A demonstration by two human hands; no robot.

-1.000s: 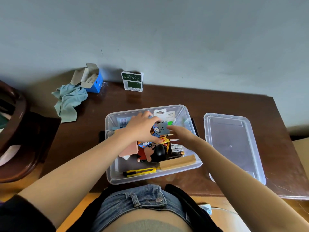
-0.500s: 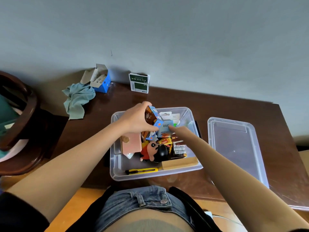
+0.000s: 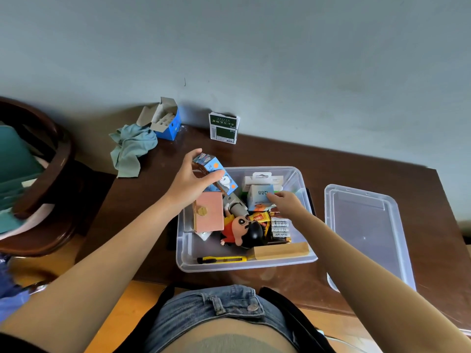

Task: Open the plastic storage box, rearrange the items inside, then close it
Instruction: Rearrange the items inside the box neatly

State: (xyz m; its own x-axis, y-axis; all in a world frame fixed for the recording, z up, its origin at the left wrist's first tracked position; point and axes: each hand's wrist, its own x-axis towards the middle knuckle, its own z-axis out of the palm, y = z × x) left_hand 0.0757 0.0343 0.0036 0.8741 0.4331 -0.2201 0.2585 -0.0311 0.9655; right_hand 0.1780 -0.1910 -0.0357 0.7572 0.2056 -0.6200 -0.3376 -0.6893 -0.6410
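Dark table (image 3: pixel 356 164), open storage box (image 3: pixel 244 263), lid (image 3: pixel 367 235) cut off by forearm

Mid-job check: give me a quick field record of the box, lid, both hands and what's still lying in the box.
box: clear plastic storage box, open, on the wooden table
lid: clear lid, flat on the table right of the box
left hand: left hand grips a blue printed carton, raised over the box's far-left corner
right hand: right hand touches a Q88 carton inside
contents: pink notebook, cartoon figurine, yellow utility knife, wooden block, batteries
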